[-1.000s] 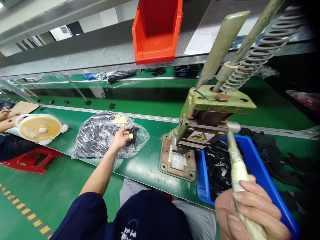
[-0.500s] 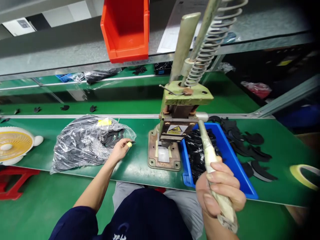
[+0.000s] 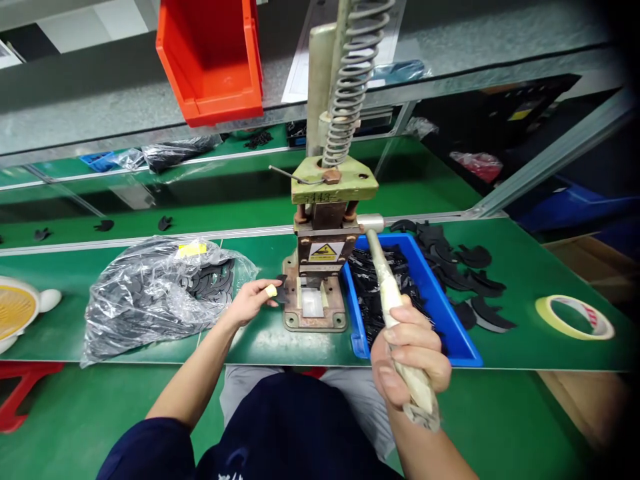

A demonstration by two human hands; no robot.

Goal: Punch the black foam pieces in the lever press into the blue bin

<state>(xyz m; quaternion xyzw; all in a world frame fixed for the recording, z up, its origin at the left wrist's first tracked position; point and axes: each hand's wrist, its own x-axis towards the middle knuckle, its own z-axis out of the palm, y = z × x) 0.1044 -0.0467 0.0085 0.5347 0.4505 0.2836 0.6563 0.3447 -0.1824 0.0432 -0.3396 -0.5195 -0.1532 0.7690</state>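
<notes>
My left hand (image 3: 253, 300), with yellow tape on a finger, pinches a flat black piece (image 3: 281, 291) at the left edge of the press base (image 3: 293, 320). My right hand (image 3: 413, 353) is wrapped round the press lever (image 3: 395, 300), which has a pale wrapping and slants up toward the machine. The hand press (image 3: 327, 230) stands upright in the middle, its head raised above a pale bed (image 3: 313, 303). A spring (image 3: 350, 80) rises above it. A clear plastic bag (image 3: 150, 293) full of similar black pieces lies left of my left hand.
Right of the press, a blue bin (image 3: 453, 333) holds many black parts. Loose black curved pieces (image 3: 465, 280) and a tape roll (image 3: 575, 319) lie farther right. A red bin (image 3: 220, 100) sits on the shelf above. A fan (image 3: 20, 307) is at the far left.
My left hand has moved right, away from the bag to the press base, carrying the black piece. My right hand still grips the lever. The whole view has shifted.
</notes>
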